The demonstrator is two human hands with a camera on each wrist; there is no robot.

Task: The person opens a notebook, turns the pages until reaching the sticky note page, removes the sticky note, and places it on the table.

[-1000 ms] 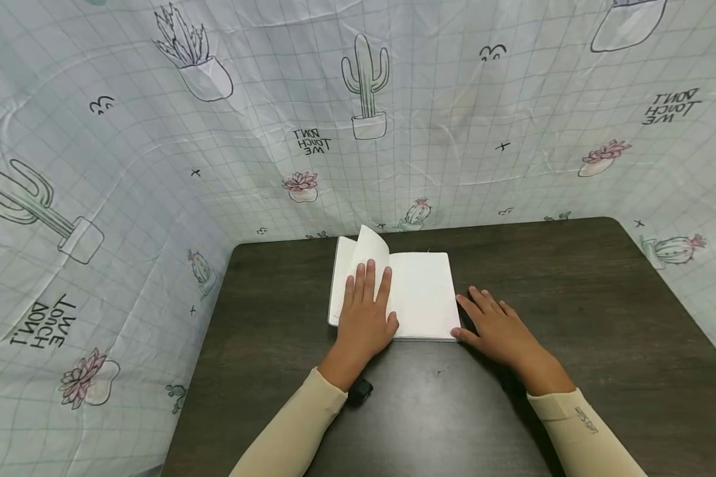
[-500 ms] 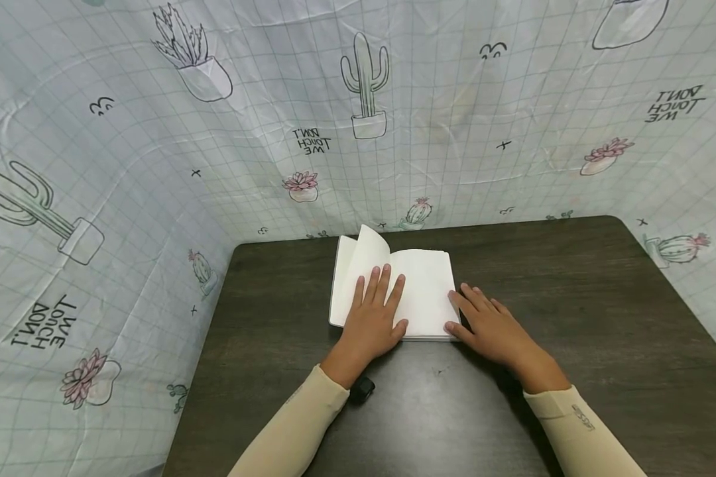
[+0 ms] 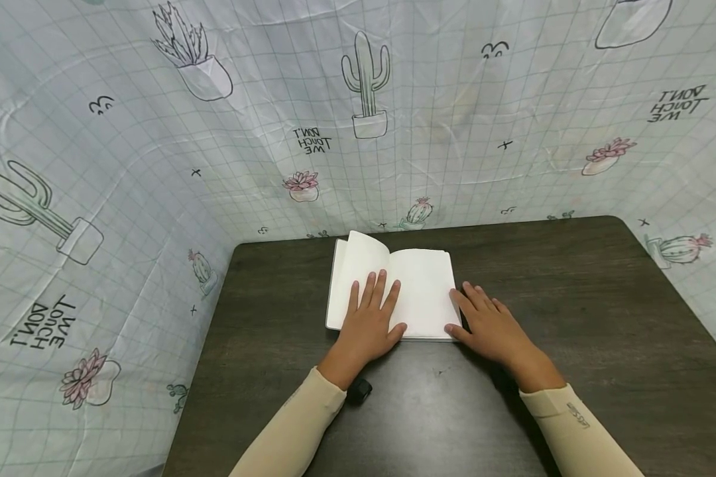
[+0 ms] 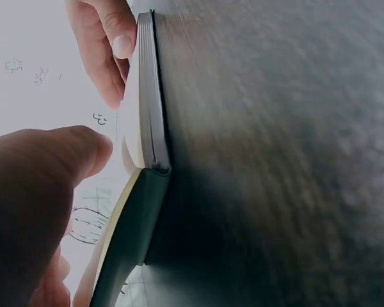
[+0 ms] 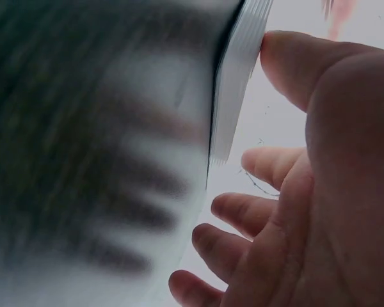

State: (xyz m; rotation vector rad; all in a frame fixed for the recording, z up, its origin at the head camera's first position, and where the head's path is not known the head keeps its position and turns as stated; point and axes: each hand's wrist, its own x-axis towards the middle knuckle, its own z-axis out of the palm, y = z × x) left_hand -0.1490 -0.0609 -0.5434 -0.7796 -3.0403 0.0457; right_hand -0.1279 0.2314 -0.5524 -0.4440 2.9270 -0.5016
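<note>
An open notebook (image 3: 420,291) with blank white pages lies near the back of the table. My left hand (image 3: 366,328) rests with spread, straight fingers over its left page, close to the middle fold. One left leaf (image 3: 365,252) bows upward beyond those fingertips. At the notebook's right edge, my right hand (image 3: 494,328) has its thumb and index fingertip on the page border, the other fingers extended past it. In the left wrist view, the dark cover (image 4: 131,217) tilts up on the left side of the spine. The right wrist view shows the thumb touching the page block (image 5: 233,96).
The dark wood-grain table (image 3: 573,285) reaches to a cloth backdrop (image 3: 453,99) printed with cacti, which surrounds it at the back and sides. A small black object (image 3: 359,391) shows under the left wrist.
My left hand first slid right toward the fold, then slightly back left. The raised leaf has leaned further left. My right thumb and index finger have moved slightly left onto the page edge.
</note>
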